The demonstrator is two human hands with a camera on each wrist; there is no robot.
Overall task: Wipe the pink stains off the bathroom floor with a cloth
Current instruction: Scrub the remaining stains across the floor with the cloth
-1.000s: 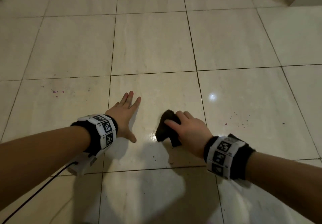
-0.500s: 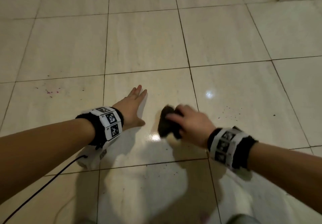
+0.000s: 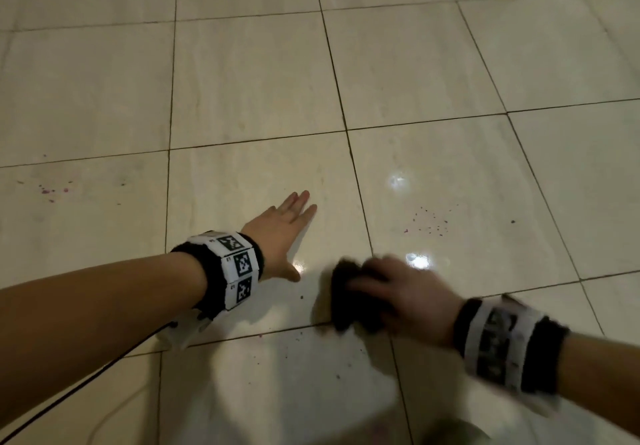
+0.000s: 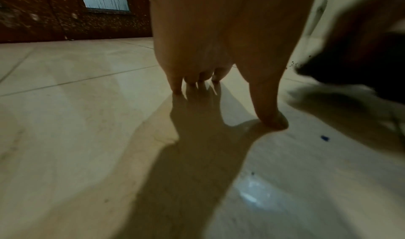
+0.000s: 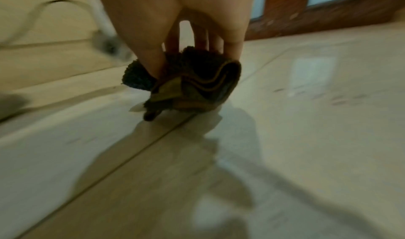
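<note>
Left hand [image 3: 284, 233] flat on the floor [image 3: 242, 81], fingers straight, likely to lean on. Right hand [image 3: 408, 295] squeezing the bunched dark cloth [image 3: 343, 301] low on a tile line, near pink stains [image 3: 427, 224]

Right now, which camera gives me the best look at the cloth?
The right wrist view: the cloth is close, folded, pinched by the right hand. In the head view it is a dark motion-blurred lump; in the left wrist view, only a dark smear at the right edge.
</note>
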